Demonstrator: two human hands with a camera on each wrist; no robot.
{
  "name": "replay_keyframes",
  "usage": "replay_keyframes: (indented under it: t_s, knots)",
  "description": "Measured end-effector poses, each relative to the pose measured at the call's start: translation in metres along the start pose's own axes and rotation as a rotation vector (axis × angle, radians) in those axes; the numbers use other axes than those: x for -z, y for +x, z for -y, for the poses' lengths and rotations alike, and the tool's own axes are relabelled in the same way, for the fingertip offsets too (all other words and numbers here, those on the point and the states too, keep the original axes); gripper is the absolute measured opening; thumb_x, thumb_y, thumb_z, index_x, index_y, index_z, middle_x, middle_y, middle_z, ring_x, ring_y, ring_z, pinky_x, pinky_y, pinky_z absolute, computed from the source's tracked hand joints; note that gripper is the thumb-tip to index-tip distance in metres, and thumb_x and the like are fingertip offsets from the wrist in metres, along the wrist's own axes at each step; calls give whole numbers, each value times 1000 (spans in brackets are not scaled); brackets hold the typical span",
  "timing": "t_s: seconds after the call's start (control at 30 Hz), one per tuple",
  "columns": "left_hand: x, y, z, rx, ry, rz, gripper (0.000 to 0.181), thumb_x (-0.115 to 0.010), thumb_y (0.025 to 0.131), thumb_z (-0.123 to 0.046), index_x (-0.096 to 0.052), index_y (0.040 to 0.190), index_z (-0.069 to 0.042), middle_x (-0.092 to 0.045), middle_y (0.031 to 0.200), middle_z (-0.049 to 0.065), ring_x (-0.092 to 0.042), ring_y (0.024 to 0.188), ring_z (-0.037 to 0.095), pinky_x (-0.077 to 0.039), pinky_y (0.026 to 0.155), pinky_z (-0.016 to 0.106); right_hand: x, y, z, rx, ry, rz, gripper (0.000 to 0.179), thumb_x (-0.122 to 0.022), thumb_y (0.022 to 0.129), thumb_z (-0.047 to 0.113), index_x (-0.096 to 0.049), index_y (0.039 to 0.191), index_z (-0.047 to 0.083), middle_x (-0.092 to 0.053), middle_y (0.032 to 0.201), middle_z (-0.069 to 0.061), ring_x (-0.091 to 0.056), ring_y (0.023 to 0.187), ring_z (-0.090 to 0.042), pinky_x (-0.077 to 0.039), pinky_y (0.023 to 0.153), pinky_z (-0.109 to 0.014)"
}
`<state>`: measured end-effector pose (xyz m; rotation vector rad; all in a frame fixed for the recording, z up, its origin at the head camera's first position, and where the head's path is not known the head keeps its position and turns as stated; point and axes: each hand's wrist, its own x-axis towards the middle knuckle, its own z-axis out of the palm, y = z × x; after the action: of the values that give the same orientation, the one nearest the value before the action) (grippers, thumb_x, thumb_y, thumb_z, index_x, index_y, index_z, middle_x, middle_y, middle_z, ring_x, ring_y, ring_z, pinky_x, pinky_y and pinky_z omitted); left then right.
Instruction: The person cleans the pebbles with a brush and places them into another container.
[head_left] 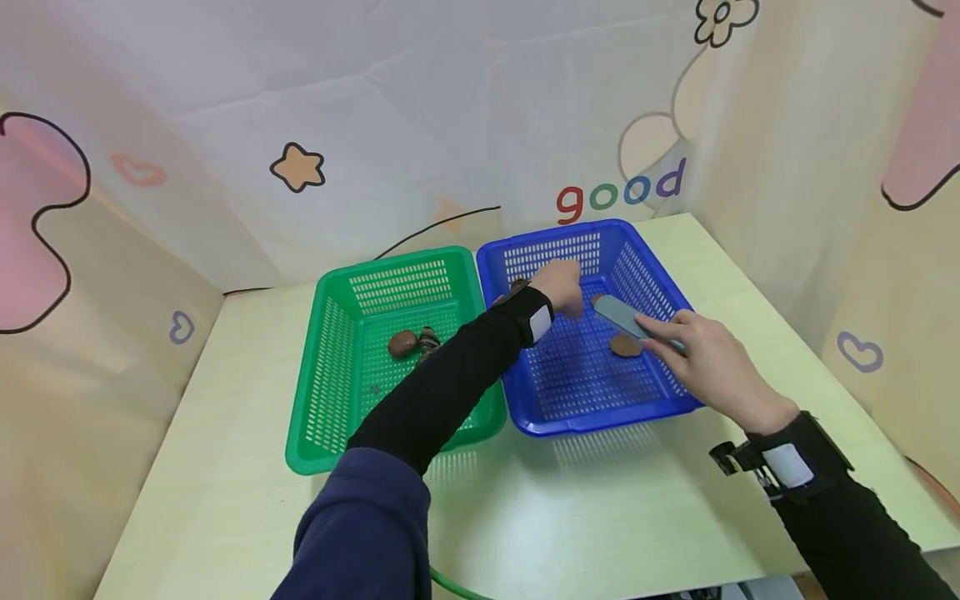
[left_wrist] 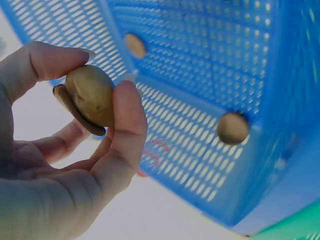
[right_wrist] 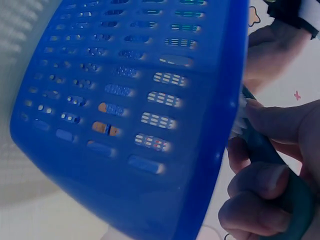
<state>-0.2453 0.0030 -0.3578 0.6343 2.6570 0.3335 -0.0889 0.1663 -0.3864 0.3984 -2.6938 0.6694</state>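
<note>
Over the blue basket point(head_left: 581, 423), my left hand point(head_left: 558, 287) pinches a rounded yellow-brown shell point(left_wrist: 92, 95) between thumb and fingers. A darker brown flap runs along one side of that shell. My right hand point(head_left: 708, 362) grips a grey-blue brush point(head_left: 621, 315) by its handle at the basket's right side, and pale bristles point(right_wrist: 240, 122) show in the right wrist view. Brush and held shell are apart. On the basket's floor lies a brown round shell point(head_left: 626, 345), and another brown piece point(head_left: 597, 299) shows at the brush's far end.
Left of the blue basket stands a green basket point(head_left: 300, 454) with a brown shell point(head_left: 402, 343) and striped shells point(head_left: 428, 338); my left forearm crosses its right part. Both baskets sit on a pale table point(head_left: 225, 467) before a patterned curtain point(head_left: 420, 117).
</note>
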Motion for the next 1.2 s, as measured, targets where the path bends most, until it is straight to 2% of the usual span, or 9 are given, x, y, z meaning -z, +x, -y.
replay_keyframes:
  t_s: [0.17, 0.27, 0.37, 0.43, 0.6, 0.77, 0.93, 1.07, 1.2]
  knots:
    - [16, -16, 2, -90, -40, -49, 27, -61, 83, 0, -36, 80, -12, -26, 72, 0, -24, 57, 12, -22, 51, 23, -2, 5, 3, 6, -26, -32, 38, -69, 88, 7, -63, 124, 0, -50, 72, -7, -38, 59, -14, -30, 47, -20]
    - [21, -24, 4, -137, -73, -83, 21, -68, 83, -5, -48, 87, -9, -43, 77, 1, -39, 65, 13, -33, 54, 20, -2, 8, 5, 4, -27, -49, 39, -68, 88, 8, -62, 126, 0, -50, 72, -7, -39, 61, -15, -30, 48, -21]
    - [23, -30, 8, -180, -107, -118, 20, -72, 84, -9, -57, 98, -7, -60, 91, 4, -52, 79, 15, -46, 66, 21, -2, 12, 9, 17, -12, -80, 41, -68, 88, 8, -61, 128, 0, -50, 73, -8, -39, 62, -15, -31, 50, -21]
    - [21, -32, 11, -205, -123, -144, 25, -73, 84, -10, -59, 103, -6, -63, 97, 5, -55, 84, 16, -49, 71, 22, -2, 16, 14, 31, 3, -108, 42, -68, 88, 7, -60, 129, 0, -51, 75, -8, -39, 63, -15, -32, 50, -21]
    - [16, -33, 18, -238, -146, -199, 30, -76, 81, -10, -58, 104, -4, -58, 87, 4, -52, 76, 14, -44, 64, 20, -6, 28, 29, 42, 30, -147, 41, -67, 89, 7, -60, 130, 3, -50, 76, -8, -39, 65, -16, -31, 50, -22]
    - [14, -34, 24, -251, -109, -259, 26, -77, 78, -9, -55, 91, -5, -42, 73, -1, -40, 64, 11, -32, 55, 19, -14, 38, 38, 25, 47, -73, 39, -65, 92, 11, -60, 130, 6, -49, 76, -7, -44, 64, -16, -35, 50, -22]
    - [14, -38, 34, -254, -124, -249, 24, -76, 76, -6, -54, 85, -7, -43, 70, -2, -41, 62, 11, -31, 53, 18, -18, 42, 39, 19, 44, -38, 37, -66, 91, 9, -62, 128, 6, -47, 73, -6, -45, 62, -16, -37, 48, -22]
    - [14, -39, 40, -262, -148, -241, 23, -75, 76, -5, -54, 85, -6, -43, 72, -1, -41, 62, 11, -32, 52, 18, -22, 48, 40, 58, 77, -22, 37, -65, 91, 10, -62, 128, 5, -48, 73, -7, -42, 64, -16, -35, 50, -21]
    - [13, -39, 47, -254, -120, -245, 21, -75, 76, -5, -57, 87, -6, -44, 72, -2, -40, 63, 10, -31, 53, 19, -22, 49, 40, 65, 87, 12, 37, -66, 91, 10, -62, 127, 5, -47, 72, -6, -41, 61, -14, -33, 48, -20]
